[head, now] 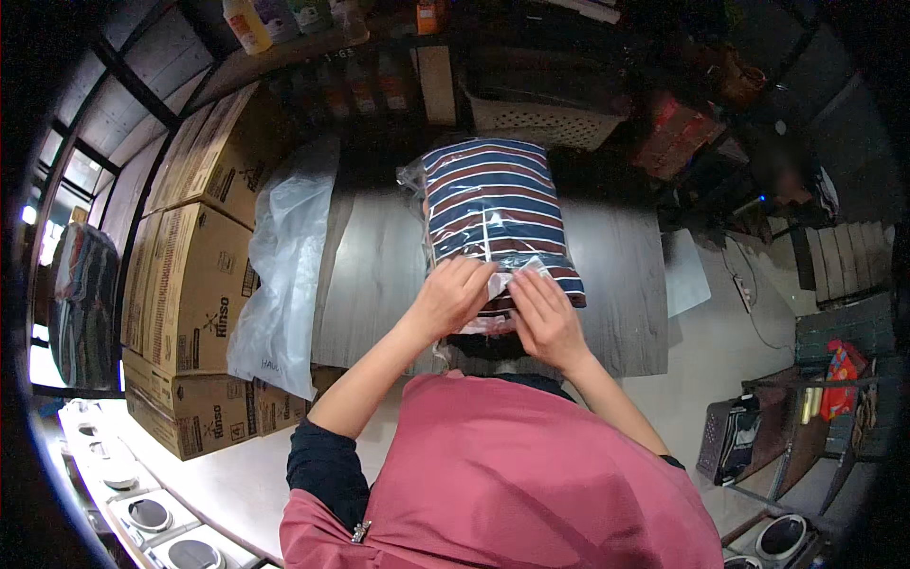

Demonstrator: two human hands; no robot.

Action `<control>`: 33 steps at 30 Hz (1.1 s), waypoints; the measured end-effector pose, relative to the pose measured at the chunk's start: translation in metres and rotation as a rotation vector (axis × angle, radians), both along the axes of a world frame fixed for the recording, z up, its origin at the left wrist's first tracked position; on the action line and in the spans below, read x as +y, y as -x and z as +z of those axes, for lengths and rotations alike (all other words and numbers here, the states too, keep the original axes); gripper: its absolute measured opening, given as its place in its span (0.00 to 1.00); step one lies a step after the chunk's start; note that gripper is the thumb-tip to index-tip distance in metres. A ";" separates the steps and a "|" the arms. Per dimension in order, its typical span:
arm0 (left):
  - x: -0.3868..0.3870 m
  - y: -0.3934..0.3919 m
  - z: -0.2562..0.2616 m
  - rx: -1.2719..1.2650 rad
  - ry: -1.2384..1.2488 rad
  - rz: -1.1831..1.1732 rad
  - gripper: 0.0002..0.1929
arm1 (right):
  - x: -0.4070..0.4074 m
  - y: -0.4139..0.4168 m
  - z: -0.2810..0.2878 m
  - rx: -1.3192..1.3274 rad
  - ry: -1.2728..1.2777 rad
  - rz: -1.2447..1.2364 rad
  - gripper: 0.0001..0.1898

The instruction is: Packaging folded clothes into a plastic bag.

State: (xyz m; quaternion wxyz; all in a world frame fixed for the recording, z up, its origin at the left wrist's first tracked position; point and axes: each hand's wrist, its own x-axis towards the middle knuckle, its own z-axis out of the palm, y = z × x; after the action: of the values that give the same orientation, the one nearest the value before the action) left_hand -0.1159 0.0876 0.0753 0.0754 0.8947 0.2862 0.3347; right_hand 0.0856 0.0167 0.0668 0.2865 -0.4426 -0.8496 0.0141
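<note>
A stack of striped navy, brown and white fabric (pixel 498 192) in a clear plastic bag lies on the grey wood-look table (pixel 370 270). At the bag's near end, my left hand (pixel 458 295) pinches the plastic with bent fingers. Close beside it, my right hand (pixel 546 316) lies with its fingers on the same end, by a crumpled whitish bit of the bag. Part of the near end is hidden under the hands. Left of the bundle, an empty-looking translucent plastic bag (pixel 284 270) hangs over the table's left edge.
Stacked cardboard cartons (pixel 206 284) stand left of the table. Beyond the far edge are a perforated plastic basket (pixel 547 124) and bottles (pixel 249 25). A power strip (pixel 741 291) with a cable lies on the floor at right. Front-loading machines (pixel 149 513) line the lower left.
</note>
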 end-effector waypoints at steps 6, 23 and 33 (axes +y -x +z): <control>0.033 -0.040 0.002 0.102 -0.123 -0.074 0.14 | -0.003 -0.010 -0.008 -0.081 -0.002 -0.185 0.28; -0.038 0.029 -0.018 -0.152 0.186 0.209 0.20 | -0.024 -0.059 -0.021 0.168 0.120 -0.386 0.25; -0.053 0.058 -0.084 -0.190 0.385 0.571 0.12 | -0.015 -0.036 0.043 -0.489 0.415 -0.549 0.09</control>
State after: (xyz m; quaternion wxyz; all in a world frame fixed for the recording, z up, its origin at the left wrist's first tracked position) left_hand -0.1738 0.0345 -0.0089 0.1724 0.7129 0.5740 0.3640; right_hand 0.1218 0.0016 0.1099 -0.0255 -0.6912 -0.7222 0.0028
